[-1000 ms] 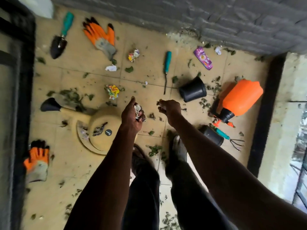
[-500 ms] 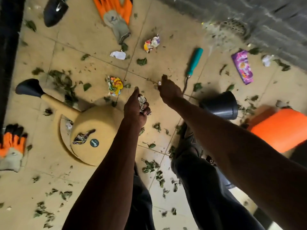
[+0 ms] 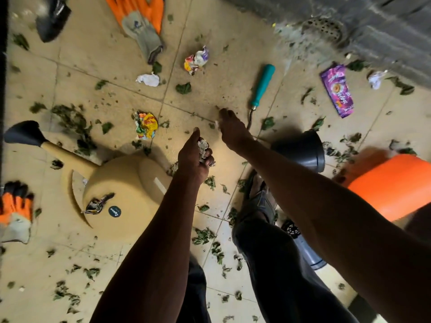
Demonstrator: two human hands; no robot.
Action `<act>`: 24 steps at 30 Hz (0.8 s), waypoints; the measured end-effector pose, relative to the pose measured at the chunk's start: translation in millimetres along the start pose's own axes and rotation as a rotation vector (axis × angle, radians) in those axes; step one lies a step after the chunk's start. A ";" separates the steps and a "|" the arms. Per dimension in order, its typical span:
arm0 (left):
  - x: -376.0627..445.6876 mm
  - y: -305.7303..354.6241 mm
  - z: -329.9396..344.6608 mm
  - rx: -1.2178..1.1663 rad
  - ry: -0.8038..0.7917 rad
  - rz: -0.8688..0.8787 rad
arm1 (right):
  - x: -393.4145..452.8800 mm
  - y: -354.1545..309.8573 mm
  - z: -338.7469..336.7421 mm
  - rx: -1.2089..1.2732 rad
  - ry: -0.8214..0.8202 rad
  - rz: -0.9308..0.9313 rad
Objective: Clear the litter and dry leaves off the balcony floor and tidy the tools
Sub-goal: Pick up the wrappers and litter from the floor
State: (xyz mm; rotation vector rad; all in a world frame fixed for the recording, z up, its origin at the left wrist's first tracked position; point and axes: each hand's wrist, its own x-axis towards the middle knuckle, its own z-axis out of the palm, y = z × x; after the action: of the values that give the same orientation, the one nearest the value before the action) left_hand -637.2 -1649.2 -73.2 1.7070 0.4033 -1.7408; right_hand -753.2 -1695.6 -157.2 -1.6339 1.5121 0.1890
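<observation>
1. Risk: wad of scraps (image 3: 203, 145) packed loose in L hand (image 3: 194, 155); adding more could've spilled bits back onto floor (image 3: 70, 78)
2. L hand curled round wad, held above watering can (image 3: 130, 183)
3. R hand (image 3: 231, 129) reached down near floor by teal-handled tool (image 3: 262, 86), pinched small pale bit, fingers bent
4. Wrappers (image 3: 145, 124), leaves (image 3: 184, 87) left scattered on tiles

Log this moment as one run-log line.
left hand: holds litter wad | right hand: reaching to floor, grip unclear | leaves: uncleared

No legible text on any item.
</observation>
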 end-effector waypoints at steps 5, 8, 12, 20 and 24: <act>9.0 10.7 14.2 0.027 -0.011 0.020 | 2.4 8.5 4.0 0.012 -0.007 -0.090; 15.8 16.9 16.9 0.029 -0.010 0.034 | 1.6 10.9 5.6 -0.052 0.000 -0.166; 18.6 13.6 20.8 0.026 0.012 0.039 | -11.2 -1.6 -12.5 0.145 0.147 0.041; 4.2 -25.2 113.6 0.126 -0.108 0.004 | -43.0 96.9 -136.7 0.560 0.702 0.403; 11.5 -40.1 171.1 0.212 -0.214 0.005 | -30.8 176.1 -168.0 0.354 0.580 0.663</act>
State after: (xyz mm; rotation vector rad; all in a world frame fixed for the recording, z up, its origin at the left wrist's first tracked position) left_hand -793.2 -1730.9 -76.0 1.6374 0.1224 -1.9971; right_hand -986.2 -1763.4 -121.3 -0.8908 2.3438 -0.2108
